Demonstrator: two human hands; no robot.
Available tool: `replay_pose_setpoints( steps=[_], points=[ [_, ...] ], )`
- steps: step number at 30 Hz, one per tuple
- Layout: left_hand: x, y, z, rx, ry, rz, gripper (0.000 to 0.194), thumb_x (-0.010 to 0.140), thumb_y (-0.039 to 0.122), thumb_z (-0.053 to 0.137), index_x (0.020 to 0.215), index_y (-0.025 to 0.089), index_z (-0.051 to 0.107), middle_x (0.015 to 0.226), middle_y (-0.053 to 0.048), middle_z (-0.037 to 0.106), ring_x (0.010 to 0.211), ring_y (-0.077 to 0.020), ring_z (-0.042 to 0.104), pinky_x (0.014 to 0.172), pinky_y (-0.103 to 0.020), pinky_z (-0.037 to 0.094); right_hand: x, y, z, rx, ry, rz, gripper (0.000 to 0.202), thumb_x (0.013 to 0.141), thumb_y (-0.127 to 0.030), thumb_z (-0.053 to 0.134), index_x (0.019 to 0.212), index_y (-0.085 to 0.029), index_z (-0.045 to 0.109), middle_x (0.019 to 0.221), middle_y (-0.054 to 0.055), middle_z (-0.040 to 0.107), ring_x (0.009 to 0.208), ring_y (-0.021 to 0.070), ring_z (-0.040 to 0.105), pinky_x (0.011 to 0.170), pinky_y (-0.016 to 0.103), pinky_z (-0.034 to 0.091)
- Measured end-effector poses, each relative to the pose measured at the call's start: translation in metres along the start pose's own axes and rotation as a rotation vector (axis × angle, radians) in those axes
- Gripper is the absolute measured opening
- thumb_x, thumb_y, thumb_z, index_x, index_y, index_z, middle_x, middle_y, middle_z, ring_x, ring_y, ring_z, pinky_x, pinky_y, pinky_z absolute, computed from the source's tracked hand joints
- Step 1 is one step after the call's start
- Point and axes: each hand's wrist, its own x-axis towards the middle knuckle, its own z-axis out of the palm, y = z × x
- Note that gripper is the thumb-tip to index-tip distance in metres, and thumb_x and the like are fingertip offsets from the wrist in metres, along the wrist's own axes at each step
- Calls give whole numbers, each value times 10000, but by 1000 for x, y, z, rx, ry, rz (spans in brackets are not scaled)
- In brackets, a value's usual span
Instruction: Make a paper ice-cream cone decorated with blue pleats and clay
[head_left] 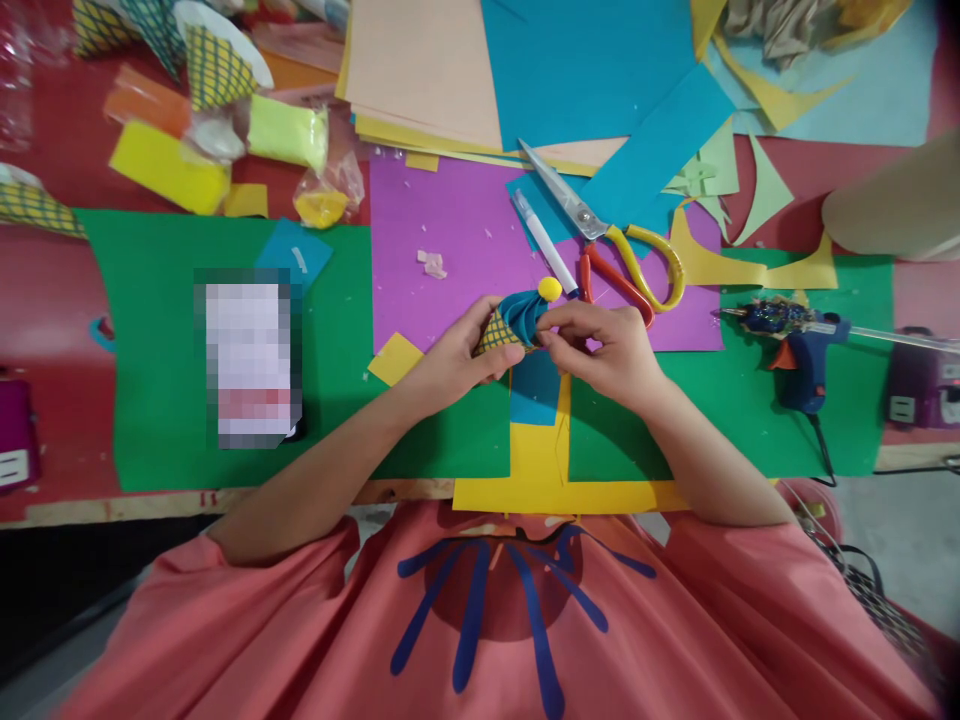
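Note:
My left hand (pixel 459 352) is wrapped round a small paper ice cream cone (pixel 517 318), which lies tilted with its top to the right. The cone has a yellow wrap with a dark grid, a teal folded swirl and a yellow ball (pixel 550 290) at its tip. Close against the swirl, the thumb and forefinger of my right hand (pixel 604 345) are pinched together. Whether they grip the swirl's edge or some small piece is hidden. Just beyond my right hand lie yellow-and-red-handled scissors (pixel 589 222) and a white pen (pixel 546 242).
A glue gun (pixel 808 365) lies at the right on a green sheet (pixel 420 445). Stacked coloured paper (pixel 427 75) covers the back. Clay packets (pixel 289 132) and further patterned cones (pixel 217 65) are at the back left. A blurred-out rectangular object (pixel 251 360) sits at the left.

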Motion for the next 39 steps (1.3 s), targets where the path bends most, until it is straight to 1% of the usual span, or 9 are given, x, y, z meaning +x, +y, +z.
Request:
replay_pose_setpoints(
  steps=[3, 8, 18, 23, 28, 32, 34, 36, 39],
  points=[
    [0, -1, 0, -42, -8, -26, 627, 692, 636, 762, 1034, 211, 452, 623, 90, 484, 450, -30, 398, 380, -145, 256, 1, -1, -2, 52, -22, -1, 104, 852, -134, 586, 792, -133, 672, 524, -60, 519, 426, 22, 444, 443, 159, 336],
    [0, -3, 2, -87, -38, -44, 651, 662, 693, 748, 973, 208, 445, 617, 77, 514, 447, -33, 404, 353, -136, 227, 2, -4, -2, 198, -51, 93, 92, 850, -164, 611, 778, -144, 665, 524, -60, 554, 384, 21, 462, 398, 154, 335],
    [-1, -2, 2, -74, 18, 1, 593, 692, 652, 752, 929, 211, 434, 621, 70, 514, 466, -46, 428, 369, -162, 236, 1, -4, 0, 329, -89, 197, 141, 877, -264, 629, 799, -148, 607, 462, -81, 512, 353, 27, 445, 388, 159, 343],
    [1, -6, 0, -71, 19, 47, 551, 729, 645, 728, 924, 216, 443, 637, 65, 524, 483, -48, 426, 394, -178, 278, -1, -2, 2, 304, -102, 159, 198, 916, -335, 602, 841, -152, 591, 482, -86, 493, 379, 27, 449, 412, 162, 354],
    [3, -14, 0, -84, 37, 120, 535, 736, 633, 730, 996, 228, 497, 853, 19, 594, 688, -91, 598, 556, -203, 472, 1, 1, 3, 190, -64, 67, 213, 903, -352, 640, 845, -149, 620, 654, -24, 613, 542, 57, 556, 510, 182, 432],
    [1, -15, -2, -95, -29, 103, 577, 756, 662, 690, 1107, 235, 523, 1059, -36, 657, 842, -148, 672, 743, -274, 567, 5, 7, -5, 142, -64, -27, 164, 884, -315, 675, 817, -165, 666, 795, 14, 631, 766, 109, 599, 717, 248, 506],
    [0, -14, -6, -84, 20, 145, 550, 814, 678, 608, 1130, 231, 566, 1097, -48, 673, 921, -169, 682, 764, -275, 566, 7, 9, -10, 141, -111, -20, 118, 872, -290, 689, 824, -182, 677, 892, 30, 639, 912, 142, 617, 854, 299, 513],
    [0, -11, -10, -11, 135, 228, 468, 872, 623, 574, 1140, 241, 613, 1110, -36, 691, 1005, -165, 674, 798, -252, 553, 7, 10, -14, 156, -183, 9, 91, 868, -274, 692, 840, -188, 681, 996, 48, 646, 1037, 163, 615, 953, 330, 492],
    [1, -6, -16, 118, 238, 381, 370, 873, 495, 653, 1153, 254, 651, 1114, -21, 716, 1027, -150, 677, 900, -270, 543, 8, 9, -18, 211, -331, 23, 84, 881, -248, 677, 862, -167, 674, 996, 62, 663, 1039, 163, 627, 953, 321, 492]
  ],
)
